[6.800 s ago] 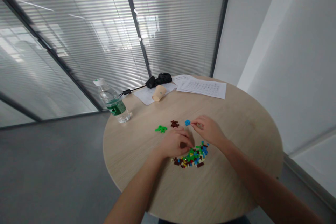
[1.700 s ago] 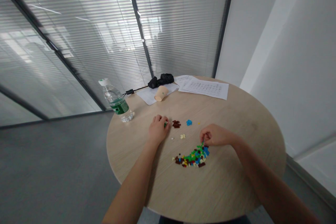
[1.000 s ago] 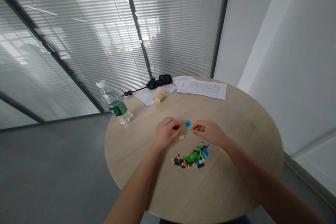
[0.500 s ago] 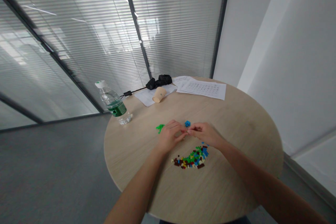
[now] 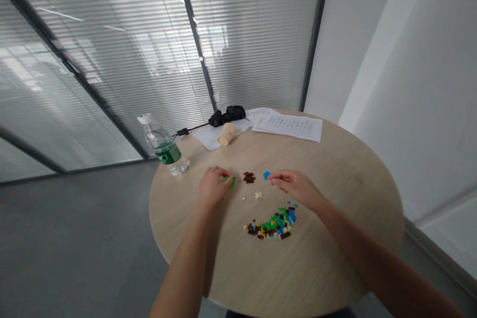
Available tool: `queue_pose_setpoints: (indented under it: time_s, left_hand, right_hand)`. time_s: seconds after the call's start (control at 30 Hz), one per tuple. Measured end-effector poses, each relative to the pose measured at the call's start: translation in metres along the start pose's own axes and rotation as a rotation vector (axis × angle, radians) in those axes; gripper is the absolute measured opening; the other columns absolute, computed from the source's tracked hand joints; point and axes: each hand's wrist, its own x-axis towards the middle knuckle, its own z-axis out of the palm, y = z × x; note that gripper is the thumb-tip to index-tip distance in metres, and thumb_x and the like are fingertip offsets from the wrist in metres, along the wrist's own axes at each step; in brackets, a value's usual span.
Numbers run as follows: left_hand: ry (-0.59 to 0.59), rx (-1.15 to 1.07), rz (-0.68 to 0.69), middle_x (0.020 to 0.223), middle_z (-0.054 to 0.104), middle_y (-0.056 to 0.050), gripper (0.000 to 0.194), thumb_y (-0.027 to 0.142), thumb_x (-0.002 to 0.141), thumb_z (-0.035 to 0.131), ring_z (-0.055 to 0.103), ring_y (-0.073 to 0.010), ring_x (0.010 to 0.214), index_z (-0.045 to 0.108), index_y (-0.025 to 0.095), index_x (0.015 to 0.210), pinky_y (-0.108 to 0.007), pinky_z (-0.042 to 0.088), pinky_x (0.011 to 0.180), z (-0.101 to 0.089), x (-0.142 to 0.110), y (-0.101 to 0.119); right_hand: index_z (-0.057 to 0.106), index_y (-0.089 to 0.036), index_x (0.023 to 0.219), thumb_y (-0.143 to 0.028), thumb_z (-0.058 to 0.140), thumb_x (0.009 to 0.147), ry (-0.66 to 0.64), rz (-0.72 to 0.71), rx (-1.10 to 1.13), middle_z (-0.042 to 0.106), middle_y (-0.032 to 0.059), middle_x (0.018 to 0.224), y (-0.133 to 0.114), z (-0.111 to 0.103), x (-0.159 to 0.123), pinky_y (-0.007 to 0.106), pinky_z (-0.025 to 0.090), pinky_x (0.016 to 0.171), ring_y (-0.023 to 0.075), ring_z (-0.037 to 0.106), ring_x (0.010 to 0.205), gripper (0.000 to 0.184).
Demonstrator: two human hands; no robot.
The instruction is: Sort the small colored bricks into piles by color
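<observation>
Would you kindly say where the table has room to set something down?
Bare tabletop lies right of the right hand, nearer than the printed sheets, and on the near side of the mixed brick pile. It is crowded between the right hand and left hand, with brown bricks, blue bricks and cream bricks, and around the cup.

Small multicoloured bricks [image 5: 275, 220] look like smooth plastic; the round, pale tabletop [image 5: 261, 273] has a matt wood-grain finish. The clear, green-labelled plastic bottle [image 5: 164, 146] is glossy, the tan paper cup [image 5: 227, 134] and white printed paper sheets [image 5: 292, 126] matt.
</observation>
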Motion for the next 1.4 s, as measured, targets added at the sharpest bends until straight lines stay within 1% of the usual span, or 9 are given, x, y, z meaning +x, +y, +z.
queue_pose_setpoints:
  time_s: [0.13, 0.33, 0.47, 0.57, 0.73, 0.87, 1.03, 1.13, 1.4]
  left_hand:
    - [-0.096, 0.065, -0.118, 0.086, 0.068, -0.008, 0.018, 0.030, 0.078, 0.058, 0.061, -0.0213, 0.084, 0.071, 0.017, 0.076, -0.029, 0.044, 0.071, 0.000, 0.001, -0.007]
    - [-0.110, 0.115, -0.128, 0.087, 0.069, -0.009, 0.020, 0.032, 0.078, 0.057, 0.061, -0.0217, 0.083, 0.072, 0.018, 0.077, -0.028, 0.043, 0.067, 0.002, 0.001, -0.007]
    - [-0.120, 0.136, -0.118, 0.087, 0.069, -0.009, 0.021, 0.034, 0.079, 0.057, 0.061, -0.0215, 0.083, 0.071, 0.018, 0.077, -0.028, 0.043, 0.067, 0.002, 0.001, -0.007]
    - [-0.131, 0.141, -0.129, 0.088, 0.069, -0.009, 0.021, 0.034, 0.080, 0.057, 0.061, -0.0218, 0.083, 0.070, 0.017, 0.078, -0.028, 0.042, 0.066, 0.002, 0.000, -0.007]
    - [-0.123, 0.136, -0.157, 0.085, 0.068, -0.009, 0.019, 0.034, 0.079, 0.058, 0.060, -0.0218, 0.082, 0.067, 0.017, 0.078, -0.028, 0.041, 0.064, 0.002, 0.000, -0.006]
    - [-0.075, 0.119, -0.161, 0.086, 0.066, -0.008, 0.018, 0.033, 0.079, 0.057, 0.060, -0.0208, 0.083, 0.066, 0.017, 0.080, -0.027, 0.041, 0.065, 0.002, -0.001, -0.004]
    - [-0.027, 0.106, -0.130, 0.088, 0.066, -0.008, 0.017, 0.032, 0.080, 0.055, 0.059, -0.0203, 0.084, 0.064, 0.018, 0.080, -0.027, 0.042, 0.067, 0.005, -0.001, -0.001]
    - [-0.012, 0.092, -0.118, 0.087, 0.065, -0.007, 0.016, 0.031, 0.081, 0.054, 0.059, -0.0204, 0.085, 0.063, 0.018, 0.079, -0.028, 0.042, 0.067, 0.006, -0.001, 0.001]
    - [-0.002, 0.071, -0.119, 0.087, 0.064, -0.007, 0.015, 0.030, 0.082, 0.054, 0.058, -0.0207, 0.086, 0.063, 0.019, 0.079, -0.028, 0.042, 0.068, 0.006, -0.002, 0.004]
  right_hand:
    - [0.070, -0.017, 0.092, -0.036, 0.058, 0.075, -0.014, -0.016, -0.017, 0.060, 0.0003, 0.066, -0.001, 0.000, 0.000, 0.020, 0.035, 0.050, 0.0093, 0.044, 0.054, 0.028]
    - [0.070, -0.017, 0.091, -0.036, 0.055, 0.077, -0.025, -0.055, -0.076, 0.065, 0.0021, 0.074, -0.001, -0.002, -0.001, 0.021, 0.039, 0.053, 0.0105, 0.050, 0.059, 0.027]
    - [0.069, -0.017, 0.093, -0.033, 0.054, 0.080, -0.058, -0.102, -0.124, 0.070, 0.0044, 0.087, -0.001, -0.001, -0.003, 0.024, 0.044, 0.063, 0.0135, 0.058, 0.070, 0.025]
    - [0.070, -0.018, 0.089, -0.028, 0.056, 0.080, -0.091, -0.187, -0.257, 0.071, 0.0045, 0.084, -0.001, 0.001, -0.006, 0.025, 0.044, 0.066, 0.0144, 0.060, 0.071, 0.019]
    - [0.072, -0.018, 0.079, -0.019, 0.059, 0.075, -0.194, -0.321, -0.444, 0.068, 0.0028, 0.072, 0.000, 0.002, -0.009, 0.023, 0.040, 0.059, 0.0125, 0.056, 0.062, 0.013]
    - [0.072, -0.017, 0.076, -0.019, 0.061, 0.073, -0.298, -0.328, -0.451, 0.066, 0.0021, 0.067, -0.003, -0.003, -0.010, 0.022, 0.038, 0.056, 0.0119, 0.054, 0.059, 0.012]
    - [0.072, -0.016, 0.074, -0.023, 0.064, 0.070, -0.395, -0.240, -0.422, 0.064, 0.0009, 0.062, -0.004, -0.008, -0.012, 0.021, 0.035, 0.051, 0.0116, 0.052, 0.056, 0.011]
    - [0.073, -0.016, 0.075, -0.023, 0.064, 0.070, -0.461, -0.244, -0.409, 0.065, 0.0015, 0.064, -0.002, -0.009, -0.012, 0.021, 0.036, 0.051, 0.0116, 0.053, 0.057, 0.012]
    - [0.076, -0.016, 0.078, -0.023, 0.064, 0.071, -0.500, -0.287, -0.438, 0.068, 0.0031, 0.070, -0.001, -0.010, -0.012, 0.021, 0.040, 0.055, 0.0127, 0.057, 0.060, 0.015]
